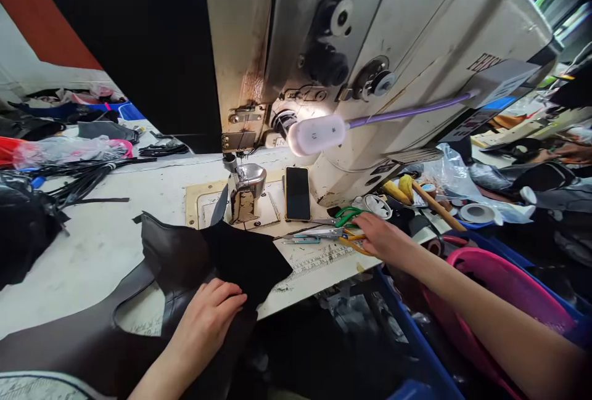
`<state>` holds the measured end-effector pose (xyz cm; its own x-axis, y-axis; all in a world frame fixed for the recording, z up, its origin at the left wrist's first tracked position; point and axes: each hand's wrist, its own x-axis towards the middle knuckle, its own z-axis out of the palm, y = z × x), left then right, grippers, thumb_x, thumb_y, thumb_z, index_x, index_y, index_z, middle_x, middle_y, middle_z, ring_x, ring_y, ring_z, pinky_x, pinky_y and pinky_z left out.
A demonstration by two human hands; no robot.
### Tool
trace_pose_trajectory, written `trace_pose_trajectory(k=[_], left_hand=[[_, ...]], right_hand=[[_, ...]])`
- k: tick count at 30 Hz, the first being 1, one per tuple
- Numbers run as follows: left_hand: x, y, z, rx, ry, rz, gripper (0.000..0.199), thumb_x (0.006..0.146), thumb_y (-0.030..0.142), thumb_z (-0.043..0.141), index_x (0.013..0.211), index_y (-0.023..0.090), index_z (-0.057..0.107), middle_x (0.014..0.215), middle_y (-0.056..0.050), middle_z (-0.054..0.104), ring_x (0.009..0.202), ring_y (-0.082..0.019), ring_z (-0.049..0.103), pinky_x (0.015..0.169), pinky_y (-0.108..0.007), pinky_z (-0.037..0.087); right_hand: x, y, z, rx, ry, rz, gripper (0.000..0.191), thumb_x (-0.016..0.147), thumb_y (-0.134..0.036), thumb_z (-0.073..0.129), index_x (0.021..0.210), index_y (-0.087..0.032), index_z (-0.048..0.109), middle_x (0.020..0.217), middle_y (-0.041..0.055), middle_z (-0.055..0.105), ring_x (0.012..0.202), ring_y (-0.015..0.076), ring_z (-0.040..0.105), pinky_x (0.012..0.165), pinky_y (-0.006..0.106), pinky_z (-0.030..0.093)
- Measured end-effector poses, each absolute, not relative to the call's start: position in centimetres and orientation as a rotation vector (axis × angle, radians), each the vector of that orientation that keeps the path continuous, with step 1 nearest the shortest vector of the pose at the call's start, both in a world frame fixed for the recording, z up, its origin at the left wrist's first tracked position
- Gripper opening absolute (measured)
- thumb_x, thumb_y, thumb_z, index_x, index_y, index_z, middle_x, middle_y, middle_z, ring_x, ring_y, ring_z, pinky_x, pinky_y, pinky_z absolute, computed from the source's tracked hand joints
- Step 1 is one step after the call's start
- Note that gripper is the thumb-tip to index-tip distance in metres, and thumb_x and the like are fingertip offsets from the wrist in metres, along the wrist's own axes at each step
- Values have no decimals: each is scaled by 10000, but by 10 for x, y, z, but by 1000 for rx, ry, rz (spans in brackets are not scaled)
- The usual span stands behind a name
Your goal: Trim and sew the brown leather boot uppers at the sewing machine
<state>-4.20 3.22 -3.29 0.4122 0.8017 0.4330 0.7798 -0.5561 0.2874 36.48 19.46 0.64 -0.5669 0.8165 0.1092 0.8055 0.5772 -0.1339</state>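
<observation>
My left hand (208,310) is closed on a dark brown leather piece (180,258) with a black backing, near the front edge of the sewing machine bed. The piece has a curved cutout and drapes to the left and over the edge. Its far tip reaches the metal post (247,190) under the needle. On the right, my right hand (382,236) has its fingers curled at the green-handled scissors (346,216). Just beneath it lie yellow-handled scissors (354,241). Small blue thread snips (303,240) lie to their left. My right fingertips are partly hidden.
A phone (298,193) lies beside the post. A lit lamp (319,135) on a purple neck hangs before the machine head (296,36). Black strips (87,178) and plastic bags lie left. A pink basin (509,289) and blue crate (411,332) stand right. Another person's hand (571,152) shows far right.
</observation>
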Motion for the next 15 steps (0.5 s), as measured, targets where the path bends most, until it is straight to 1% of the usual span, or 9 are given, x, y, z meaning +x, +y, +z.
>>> trace_pose_trajectory(k=[2,3,5,6,7,9,11,13,15], left_hand=[[-41,31,-35,2594,1447,909,194,929,123,498,998,202,661,932,-42,689,793,-151,622,701,-290,539],[-41,30,-36,2587,1445,949,195,929,116,496,999,193,661,927,-46,687,787,-145,620,698,-275,538],[-41,26,-38,2569,1452,1010,198,926,92,491,983,178,660,923,-49,685,784,-135,619,699,-252,535],[-40,25,-39,2560,1458,1028,199,922,80,491,967,174,660,921,-48,685,789,-132,620,706,-245,533],[-39,23,-39,2555,1461,1040,199,917,70,493,953,171,661,919,-47,684,795,-130,621,714,-240,532],[-37,20,-38,2549,1465,1042,192,907,58,505,942,161,663,919,-49,680,810,-132,618,734,-238,529],[-35,19,-37,2543,1471,1033,174,902,61,520,946,150,662,920,-55,674,813,-135,610,740,-240,526],[-34,19,-37,2537,1477,1026,166,903,65,524,953,146,660,926,-56,671,818,-136,601,742,-243,521],[-34,19,-37,2535,1475,1020,174,903,59,522,963,152,656,934,-51,671,832,-135,593,758,-244,517]], right_hand=[[354,165,24,-1395,-2565,174,319,737,-131,529,1055,-153,540,989,117,567,963,269,580,856,407,495],[344,145,30,-1419,-2411,412,297,765,-204,591,1053,-167,530,962,88,560,888,233,581,787,351,502],[318,98,33,-1438,-2150,1196,451,737,-434,728,1053,-191,515,837,10,521,697,153,531,622,254,464],[304,75,29,-1339,-2023,1666,583,671,-541,766,1067,-192,517,824,-3,509,648,129,503,556,222,426],[290,52,20,-1197,-1913,2105,623,667,-624,739,1057,-179,542,817,-1,514,637,116,490,548,211,409],[266,17,-6,-918,-1647,2599,702,708,-816,546,879,-137,595,697,-6,493,587,90,431,552,201,372],[254,-3,-36,-928,-1491,2675,827,695,-935,303,753,-148,552,647,-16,427,548,81,390,532,199,370],[252,-8,-61,-1073,-1104,2846,867,723,-924,203,752,-135,563,618,-2,443,488,75,384,467,188,338],[255,-4,-75,-1192,-909,2984,920,809,-845,44,724,-111,592,557,25,464,429,88,400,401,187,315]])
